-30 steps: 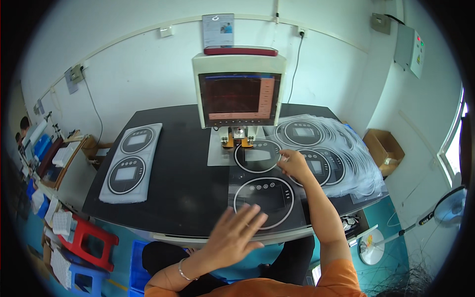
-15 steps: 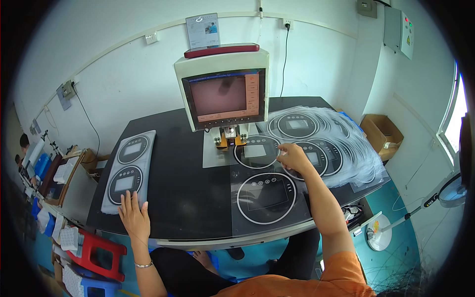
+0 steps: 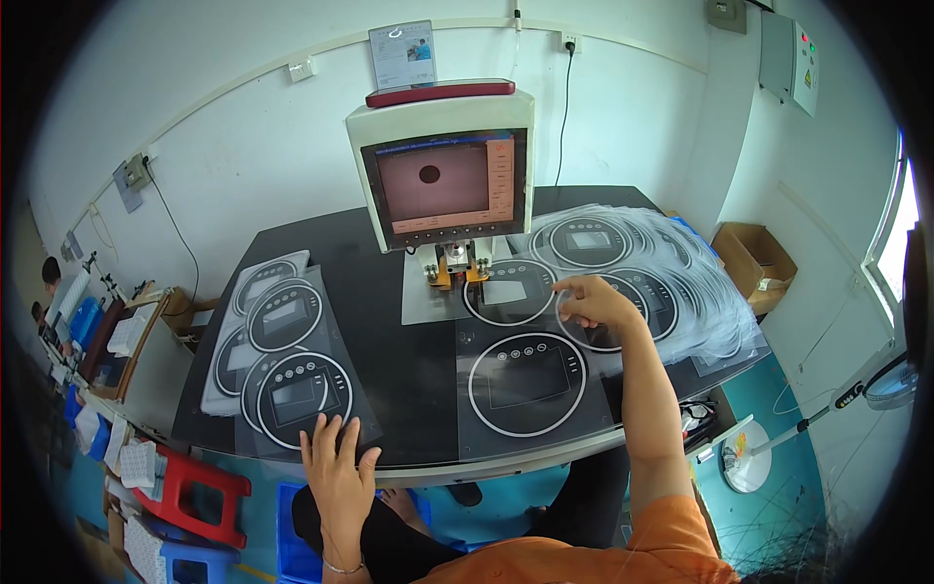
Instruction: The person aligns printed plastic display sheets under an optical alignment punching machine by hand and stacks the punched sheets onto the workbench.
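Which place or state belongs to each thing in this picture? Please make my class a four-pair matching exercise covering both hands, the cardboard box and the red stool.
1. Left hand
2. Right hand
3. Cardboard box
4. Stool

A. Open-topped, beyond the table
B. Beside the sheet under the machine
C. Red, at lower left
D. Open, at the near edge of a ringed sheet

Pairs: 1-D, 2-B, 3-A, 4-C

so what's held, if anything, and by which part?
Left hand: fingers on the near end of a ringed sheet; pinched or pressed, can't tell. Right hand: at the right end of the machine-side sheet; grip unclear.
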A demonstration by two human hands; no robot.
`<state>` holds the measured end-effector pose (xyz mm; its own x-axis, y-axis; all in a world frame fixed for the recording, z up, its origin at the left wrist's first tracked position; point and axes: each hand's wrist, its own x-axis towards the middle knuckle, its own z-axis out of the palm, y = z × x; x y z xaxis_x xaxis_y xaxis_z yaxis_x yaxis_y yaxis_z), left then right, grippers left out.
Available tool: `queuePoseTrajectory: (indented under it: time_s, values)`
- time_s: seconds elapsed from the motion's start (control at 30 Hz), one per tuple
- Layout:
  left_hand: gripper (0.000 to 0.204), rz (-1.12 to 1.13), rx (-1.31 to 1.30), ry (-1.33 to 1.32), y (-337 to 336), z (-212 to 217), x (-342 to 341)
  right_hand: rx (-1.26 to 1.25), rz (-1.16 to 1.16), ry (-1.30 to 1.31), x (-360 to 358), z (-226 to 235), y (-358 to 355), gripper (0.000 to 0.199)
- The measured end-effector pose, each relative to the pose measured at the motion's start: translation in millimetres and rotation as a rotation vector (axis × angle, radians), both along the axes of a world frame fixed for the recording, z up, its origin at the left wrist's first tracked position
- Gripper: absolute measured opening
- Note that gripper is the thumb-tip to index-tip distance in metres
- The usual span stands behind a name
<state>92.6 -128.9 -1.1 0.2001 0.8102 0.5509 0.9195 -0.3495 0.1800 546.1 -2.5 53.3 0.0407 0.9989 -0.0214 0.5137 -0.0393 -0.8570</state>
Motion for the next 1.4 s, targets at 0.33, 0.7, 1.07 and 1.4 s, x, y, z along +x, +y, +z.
queuePoseTrajectory:
  time_s: [0.33, 0.7, 1.07, 1.4]
  values:
    - [0.041, -0.190, -0.151, -0.101, -9, 19, -26, 0.297, -0.330, 0.004, -17, -35, 34, 0.032]
    - [0.025, -0.092, -0.030, -0.534, -3, 10, -13, 0.521, -0.460, -0.173, -25, -65, 63, 0.029]
    - [0.028, -0.035, 0.115, -0.447, 11, 14, 5, 0.426, -0.428, -0.310, -17, -66, 59, 0.035]
    - [0.030, -0.275, 0.028, -0.030, 6, 15, 69, 0.436, -0.321, -0.756, 12, -54, 30, 0.048]
